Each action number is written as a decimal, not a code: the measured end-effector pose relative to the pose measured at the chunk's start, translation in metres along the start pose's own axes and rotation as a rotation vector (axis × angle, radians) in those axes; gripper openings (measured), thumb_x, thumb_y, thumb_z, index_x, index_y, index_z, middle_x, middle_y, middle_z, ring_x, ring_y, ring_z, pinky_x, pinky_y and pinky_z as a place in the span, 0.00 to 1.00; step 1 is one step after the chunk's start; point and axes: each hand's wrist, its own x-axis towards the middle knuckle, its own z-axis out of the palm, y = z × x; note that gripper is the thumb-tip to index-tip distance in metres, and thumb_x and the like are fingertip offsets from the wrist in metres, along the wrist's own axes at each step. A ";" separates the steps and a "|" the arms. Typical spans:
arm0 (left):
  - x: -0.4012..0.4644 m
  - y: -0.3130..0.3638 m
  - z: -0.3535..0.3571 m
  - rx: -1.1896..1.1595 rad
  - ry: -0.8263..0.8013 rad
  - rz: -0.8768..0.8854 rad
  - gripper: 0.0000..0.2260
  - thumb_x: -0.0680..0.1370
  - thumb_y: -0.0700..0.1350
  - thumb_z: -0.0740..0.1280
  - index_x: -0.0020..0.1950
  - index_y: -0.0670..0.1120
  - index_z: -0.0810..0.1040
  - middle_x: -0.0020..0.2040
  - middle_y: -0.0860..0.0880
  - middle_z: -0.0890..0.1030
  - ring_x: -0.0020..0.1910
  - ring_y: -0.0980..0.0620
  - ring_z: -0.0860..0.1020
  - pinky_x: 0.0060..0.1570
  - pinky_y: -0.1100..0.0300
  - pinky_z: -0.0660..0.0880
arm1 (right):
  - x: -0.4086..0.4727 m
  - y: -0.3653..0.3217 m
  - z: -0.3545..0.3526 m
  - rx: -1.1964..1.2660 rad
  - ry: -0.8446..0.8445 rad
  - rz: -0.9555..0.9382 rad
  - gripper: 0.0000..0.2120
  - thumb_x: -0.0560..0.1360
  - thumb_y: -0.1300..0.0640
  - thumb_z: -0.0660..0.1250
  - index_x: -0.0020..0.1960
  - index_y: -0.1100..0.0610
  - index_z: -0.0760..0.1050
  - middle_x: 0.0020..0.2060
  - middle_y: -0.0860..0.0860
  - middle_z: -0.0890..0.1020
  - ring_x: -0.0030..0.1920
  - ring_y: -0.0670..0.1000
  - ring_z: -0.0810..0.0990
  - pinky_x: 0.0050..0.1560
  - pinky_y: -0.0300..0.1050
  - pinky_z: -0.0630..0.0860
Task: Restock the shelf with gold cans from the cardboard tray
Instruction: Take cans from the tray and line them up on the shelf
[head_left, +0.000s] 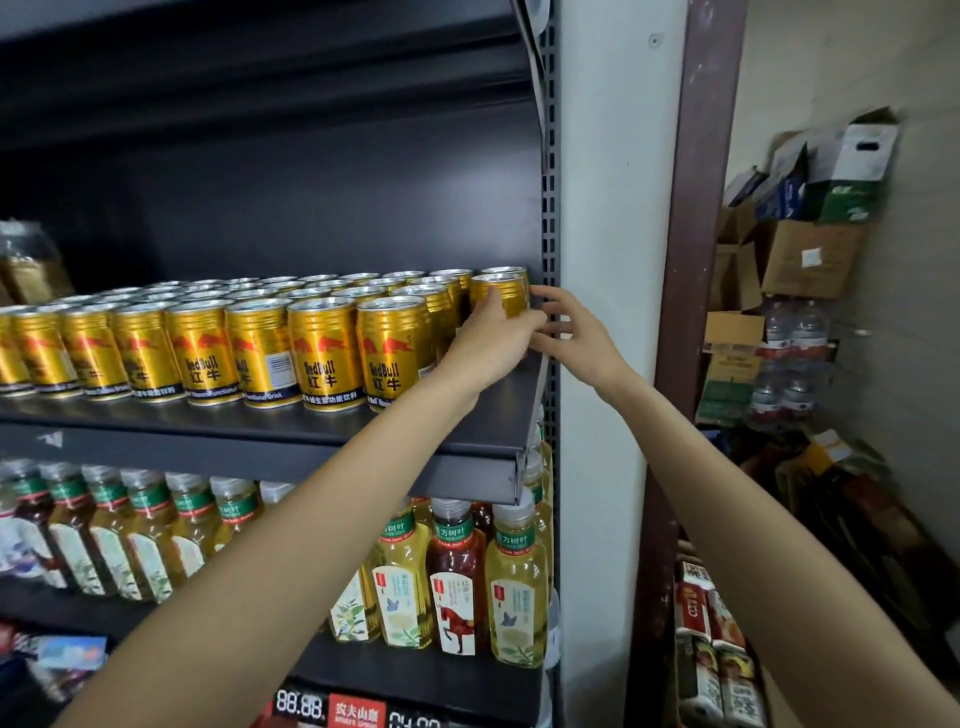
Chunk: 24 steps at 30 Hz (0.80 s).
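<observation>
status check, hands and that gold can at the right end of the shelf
Left hand grips rightmost gold can. Right hand open beside it. Nothing blocking.

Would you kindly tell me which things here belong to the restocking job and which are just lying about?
Job:
- gold cans in rows on the dark metal shelf
- gold can at the right end, held by the left hand
- right hand, fingers spread beside it

Lying about:
- bottled teas on the shelf below
- cardboard boxes stacked on the right
- shrink-wrapped water bottles
</observation>
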 end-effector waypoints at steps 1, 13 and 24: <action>-0.009 0.005 -0.008 0.145 0.011 0.104 0.27 0.80 0.49 0.60 0.77 0.49 0.54 0.75 0.49 0.61 0.73 0.49 0.62 0.68 0.55 0.62 | 0.000 0.000 -0.003 0.020 -0.009 -0.002 0.29 0.74 0.63 0.68 0.72 0.52 0.62 0.62 0.50 0.71 0.63 0.52 0.73 0.51 0.30 0.71; 0.053 0.025 -0.068 1.195 -0.132 0.368 0.28 0.76 0.54 0.65 0.74 0.53 0.60 0.72 0.50 0.68 0.68 0.46 0.69 0.58 0.51 0.70 | 0.020 -0.009 -0.001 -0.135 -0.376 0.007 0.42 0.75 0.64 0.66 0.75 0.53 0.39 0.61 0.43 0.65 0.62 0.42 0.66 0.46 0.17 0.65; 0.080 0.015 -0.078 0.955 -0.535 0.144 0.20 0.81 0.57 0.53 0.74 0.61 0.58 0.73 0.50 0.67 0.68 0.46 0.68 0.67 0.49 0.65 | 0.040 0.004 0.007 -0.295 -0.363 -0.056 0.48 0.69 0.29 0.58 0.75 0.45 0.32 0.76 0.50 0.52 0.77 0.51 0.50 0.75 0.59 0.54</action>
